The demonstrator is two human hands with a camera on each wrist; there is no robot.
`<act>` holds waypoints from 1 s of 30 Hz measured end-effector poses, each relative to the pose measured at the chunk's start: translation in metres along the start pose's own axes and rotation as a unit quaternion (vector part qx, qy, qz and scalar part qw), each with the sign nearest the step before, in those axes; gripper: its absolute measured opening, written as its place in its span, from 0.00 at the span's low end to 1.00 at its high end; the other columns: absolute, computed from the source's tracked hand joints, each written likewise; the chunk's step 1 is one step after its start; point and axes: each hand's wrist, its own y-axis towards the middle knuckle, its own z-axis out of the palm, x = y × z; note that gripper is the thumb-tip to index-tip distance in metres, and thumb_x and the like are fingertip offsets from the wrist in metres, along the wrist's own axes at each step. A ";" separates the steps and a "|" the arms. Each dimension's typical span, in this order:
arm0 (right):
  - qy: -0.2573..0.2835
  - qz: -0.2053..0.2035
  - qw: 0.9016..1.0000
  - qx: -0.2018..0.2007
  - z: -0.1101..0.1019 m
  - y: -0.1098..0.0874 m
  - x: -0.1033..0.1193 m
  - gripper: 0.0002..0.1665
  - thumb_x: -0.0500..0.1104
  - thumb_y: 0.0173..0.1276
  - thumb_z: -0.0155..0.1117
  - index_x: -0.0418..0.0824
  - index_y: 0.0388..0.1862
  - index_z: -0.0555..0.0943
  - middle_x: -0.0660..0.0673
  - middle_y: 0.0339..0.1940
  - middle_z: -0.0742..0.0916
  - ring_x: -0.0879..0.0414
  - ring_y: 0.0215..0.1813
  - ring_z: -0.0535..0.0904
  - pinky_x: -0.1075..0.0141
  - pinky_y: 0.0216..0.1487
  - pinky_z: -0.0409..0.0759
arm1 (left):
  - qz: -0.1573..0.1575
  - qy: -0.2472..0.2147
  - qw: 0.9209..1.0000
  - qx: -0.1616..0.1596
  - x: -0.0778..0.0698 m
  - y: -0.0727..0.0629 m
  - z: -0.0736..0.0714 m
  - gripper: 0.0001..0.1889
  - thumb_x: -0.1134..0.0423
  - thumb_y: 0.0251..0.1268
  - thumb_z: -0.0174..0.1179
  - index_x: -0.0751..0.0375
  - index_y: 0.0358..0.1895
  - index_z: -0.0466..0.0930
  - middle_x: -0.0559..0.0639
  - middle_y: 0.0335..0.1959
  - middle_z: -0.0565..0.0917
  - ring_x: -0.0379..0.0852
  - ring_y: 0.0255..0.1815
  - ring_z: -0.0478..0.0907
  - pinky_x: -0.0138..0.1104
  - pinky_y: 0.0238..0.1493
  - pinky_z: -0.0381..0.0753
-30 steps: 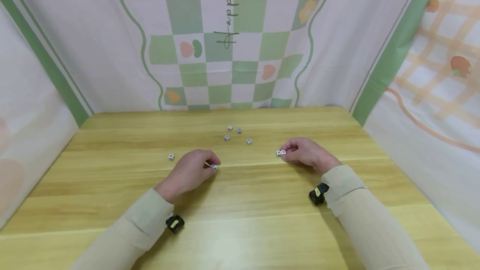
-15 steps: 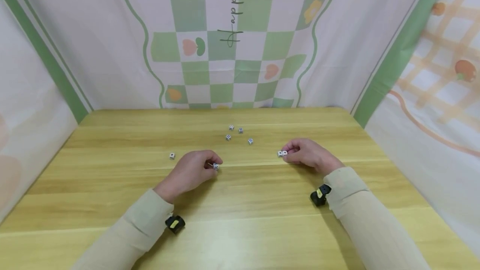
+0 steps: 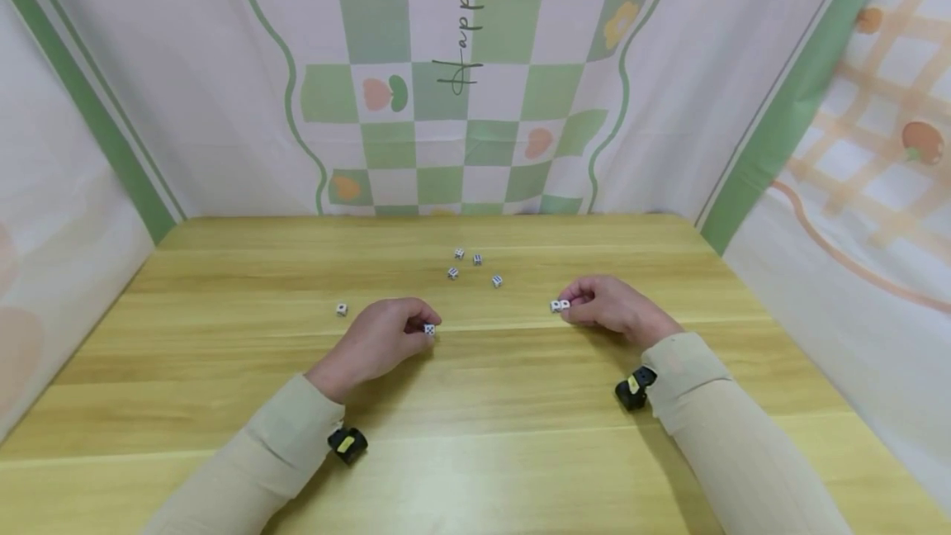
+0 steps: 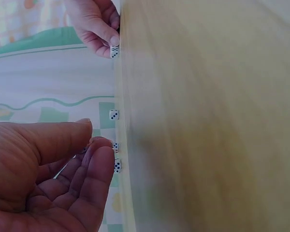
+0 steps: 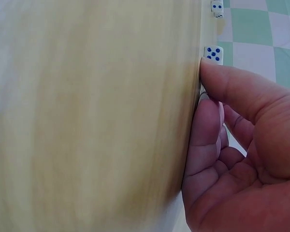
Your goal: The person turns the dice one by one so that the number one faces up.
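My left hand [image 3: 381, 338] pinches a small white die [image 3: 429, 329] between thumb and fingertips, its five-dot face showing to the head camera. In the left wrist view the fingers of that hand [image 4: 63, 176] mostly hide this die. To the right, my right hand [image 3: 611, 305] pinches another white die [image 3: 565, 305] close over the table. A further die [image 3: 555, 306] stands right against it on the left, the two in a row with single-dot faces up. From the right wrist, a die with five blue dots [image 5: 213, 54] shows just beyond the thumb.
Several loose dice lie on the wooden table [image 3: 475, 436]: a back die [image 3: 459, 253], one beside it [image 3: 478, 259], a nearer one [image 3: 453, 273] and one toward the right hand [image 3: 497, 281]. A single die [image 3: 342, 310] sits left of the left hand. A patterned curtain [image 3: 431, 147] rises behind.
The die in my left fingers has been turned, so its five-dot face now shows plainly. My right hand and its two dice keep their place; the head view shifts slightly.
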 end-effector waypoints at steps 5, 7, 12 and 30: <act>-0.004 0.004 1.000 0.001 0.000 0.000 0.000 0.19 0.40 0.70 0.72 0.33 0.56 0.81 0.45 0.41 0.84 0.55 0.38 0.74 0.67 0.37 0.75 | -0.001 0.000 1.000 -0.002 0.000 -0.001 0.000 0.09 0.65 0.71 0.67 0.57 0.51 0.88 0.44 0.43 0.87 0.41 0.41 0.78 0.39 0.49 0.81; -0.005 0.005 1.000 0.002 0.000 0.000 0.001 0.19 0.40 0.70 0.72 0.33 0.56 0.81 0.45 0.41 0.83 0.55 0.38 0.74 0.67 0.37 0.75 | -0.003 -0.006 1.000 -0.001 0.000 -0.001 0.000 0.09 0.65 0.71 0.67 0.57 0.51 0.88 0.44 0.45 0.88 0.40 0.43 0.80 0.39 0.50 0.82; 0.002 0.005 1.000 0.004 0.000 0.000 -0.001 0.19 0.40 0.70 0.72 0.33 0.56 0.81 0.45 0.41 0.83 0.56 0.38 0.74 0.68 0.38 0.75 | -0.008 -0.020 1.000 0.001 0.002 -0.001 0.000 0.10 0.64 0.72 0.66 0.57 0.53 0.88 0.45 0.48 0.89 0.40 0.47 0.84 0.40 0.52 0.84; -0.007 -0.003 1.000 0.002 -0.001 0.000 -0.001 0.18 0.39 0.69 0.72 0.32 0.54 0.82 0.45 0.41 0.84 0.55 0.39 0.75 0.68 0.39 0.76 | 0.001 -0.029 1.000 -0.007 0.001 -0.004 -0.002 0.07 0.65 0.71 0.68 0.56 0.49 0.88 0.43 0.42 0.87 0.41 0.42 0.79 0.38 0.49 0.81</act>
